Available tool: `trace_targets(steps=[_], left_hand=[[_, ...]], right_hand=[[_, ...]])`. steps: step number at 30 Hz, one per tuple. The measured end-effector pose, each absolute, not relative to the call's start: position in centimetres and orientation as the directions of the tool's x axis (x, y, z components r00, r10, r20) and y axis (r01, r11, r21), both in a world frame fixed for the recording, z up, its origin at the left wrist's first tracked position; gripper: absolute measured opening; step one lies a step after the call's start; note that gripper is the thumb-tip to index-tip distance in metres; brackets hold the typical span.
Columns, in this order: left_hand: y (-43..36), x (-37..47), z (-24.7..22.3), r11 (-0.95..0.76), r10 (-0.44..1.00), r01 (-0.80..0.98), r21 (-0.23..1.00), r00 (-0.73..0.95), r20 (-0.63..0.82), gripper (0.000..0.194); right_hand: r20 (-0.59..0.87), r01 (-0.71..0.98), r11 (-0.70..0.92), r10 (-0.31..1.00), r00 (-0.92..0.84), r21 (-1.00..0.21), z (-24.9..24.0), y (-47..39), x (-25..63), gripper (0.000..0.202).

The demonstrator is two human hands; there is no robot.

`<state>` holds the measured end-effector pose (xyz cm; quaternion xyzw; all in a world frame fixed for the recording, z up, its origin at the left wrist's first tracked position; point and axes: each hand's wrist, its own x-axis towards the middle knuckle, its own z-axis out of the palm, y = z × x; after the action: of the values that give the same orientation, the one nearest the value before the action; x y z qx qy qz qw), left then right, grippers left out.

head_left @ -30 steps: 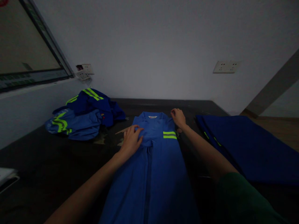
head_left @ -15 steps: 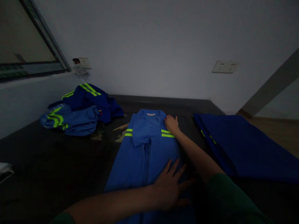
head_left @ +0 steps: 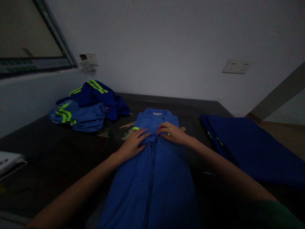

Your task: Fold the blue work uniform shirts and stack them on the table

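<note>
A blue work jacket (head_left: 171,168) with yellow-green reflective stripes lies face down or folded lengthwise in front of me, its collar and white label at the far end. My left hand (head_left: 133,144) rests on its left side below the stripe, fingers stretched over the fabric. My right hand (head_left: 173,133) is on the upper right part, fingers bent and a little apart, fingertips touching the cloth near the middle. Between the two hands the folded piece of cloth is slightly rumpled. Both hands partly cover the stripes.
Crumpled blue garments (head_left: 88,106) with reflective stripes lie at the back left of the dark table (head_left: 166,101). A folded dark blue stack of clothing (head_left: 252,146) is on the right. A white device (head_left: 9,162) stands at the left edge. Wall sockets (head_left: 235,66) are behind.
My left hand has moved from the lower right of the jacket up to its left side. My right hand has shifted from the right shoulder inward and nearer. The view has shifted slightly.
</note>
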<state>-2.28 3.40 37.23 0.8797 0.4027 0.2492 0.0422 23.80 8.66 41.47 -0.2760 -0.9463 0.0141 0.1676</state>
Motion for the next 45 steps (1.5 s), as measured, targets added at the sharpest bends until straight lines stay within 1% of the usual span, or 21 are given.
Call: trace_targets(steps=[1, 3, 5, 6, 8, 10, 12, 14, 17, 22, 24, 28, 31, 33, 35, 38, 39, 41, 43, 45], left_hand=[[3.9, -2.7, 36.5, -0.696, 0.706, 0.675, 0.244, 0.582, 0.403, 0.050], [4.5, -2.8, 35.3, -0.744, 0.658, 0.631, 0.222, 0.631, 0.412, 0.044], [4.8, -2.5, 34.8, -0.766, 0.636, 0.592, 0.250, 0.645, 0.423, 0.043], [4.7, -2.3, 34.7, -0.768, 0.637, 0.579, 0.274, 0.644, 0.424, 0.043], [4.5, -2.1, 34.7, -0.757, 0.653, 0.571, 0.318, 0.637, 0.409, 0.045], [4.1, -1.9, 34.9, -0.747, 0.665, 0.574, 0.335, 0.643, 0.381, 0.045], [3.7, -1.6, 35.0, -0.757, 0.653, 0.572, 0.316, 0.666, 0.359, 0.043], [3.2, -1.2, 35.1, -0.772, 0.635, 0.570, 0.281, 0.683, 0.361, 0.041], [2.6, -0.6, 35.3, -0.785, 0.618, 0.573, 0.237, 0.697, 0.363, 0.043], [2.0, 0.0, 35.8, -0.799, 0.600, 0.573, 0.184, 0.733, 0.321, 0.043], [1.8, 0.1, 35.8, -0.800, 0.597, 0.576, 0.168, 0.739, 0.311, 0.043], [1.8, 0.1, 35.7, -0.789, 0.612, 0.593, 0.162, 0.729, 0.306, 0.043], [0.9, 0.3, 36.2, -0.763, 0.638, 0.631, 0.142, 0.700, 0.321, 0.035], [-0.7, 0.7, 37.0, -0.756, 0.640, 0.642, 0.125, 0.688, 0.341, 0.029], [-3.3, 1.1, 37.8, -0.770, 0.628, 0.621, 0.146, 0.699, 0.343, 0.028], [-8.1, 1.9, 38.1, -0.800, 0.599, 0.557, 0.222, 0.750, 0.280, 0.033], [-9.6, 2.2, 37.9, -0.809, 0.585, 0.536, 0.241, 0.773, 0.246, 0.038], [-11.9, 2.7, 37.1, -0.829, 0.546, 0.494, 0.260, 0.816, 0.190, 0.050], [-13.2, 3.2, 36.2, -0.850, 0.503, 0.454, 0.268, 0.850, 0.155, 0.058], [-13.6, 3.5, 35.5, -0.863, 0.471, 0.426, 0.272, 0.872, 0.131, 0.059]], right_hand=[[0.241, 0.459, 0.883, 0.467, -0.851, -0.092, 41.7, 7.8, 23.1, 0.026], [0.136, 0.407, 0.913, 0.408, -0.903, -0.037, 41.8, 6.9, 22.0, 0.024], [0.096, 0.413, 0.911, 0.413, -0.906, -0.019, 41.8, 6.8, 21.6, 0.017], [0.092, 0.425, 0.905, 0.426, -0.900, -0.035, 41.9, 7.0, 21.7, 0.015], [0.090, 0.443, 0.889, 0.453, -0.887, -0.117, 42.2, 7.5, 22.2, 0.013], [0.071, 0.435, 0.866, 0.464, -0.883, -0.246, 42.5, 8.0, 22.9, 0.014], [0.045, 0.429, 0.820, 0.479, -0.876, -0.378, 42.5, 8.3, 23.4, 0.014], [0.026, 0.443, 0.765, 0.513, -0.858, -0.466, 42.0, 8.4, 23.4, 0.014], [0.044, 0.471, 0.709, 0.575, -0.817, -0.525, 40.6, 8.4, 22.8, 0.014], [0.126, 0.478, 0.674, 0.642, -0.756, -0.563, 38.2, 8.4, 22.2, 0.018], [0.162, 0.482, 0.684, 0.652, -0.741, -0.547, 37.4, 8.4, 22.2, 0.020], [0.303, 0.513, 0.736, 0.661, -0.687, -0.442, 35.7, 8.1, 22.4, 0.017], [0.371, 0.521, 0.758, 0.649, -0.664, -0.392, 35.0, 7.8, 22.7, 0.012], [0.401, 0.513, 0.769, 0.637, -0.658, -0.381, 35.1, 7.4, 22.8, 0.013], [0.441, 0.512, 0.770, 0.638, -0.631, -0.382, 35.4, 6.9, 22.8, 0.017], [0.488, 0.568, 0.726, 0.685, -0.541, -0.388, 35.9, 6.0, 22.0, 0.024], [0.477, 0.605, 0.698, 0.711, -0.517, -0.383, 35.9, 5.7, 21.6, 0.029], [0.396, 0.692, 0.636, 0.765, -0.508, -0.341, 35.7, 5.4, 20.5, 0.038], [0.287, 0.766, 0.591, 0.802, -0.524, -0.254, 35.4, 5.3, 19.6, 0.044], [0.221, 0.800, 0.576, 0.813, -0.539, -0.167, 35.0, 5.5, 19.0, 0.047]])
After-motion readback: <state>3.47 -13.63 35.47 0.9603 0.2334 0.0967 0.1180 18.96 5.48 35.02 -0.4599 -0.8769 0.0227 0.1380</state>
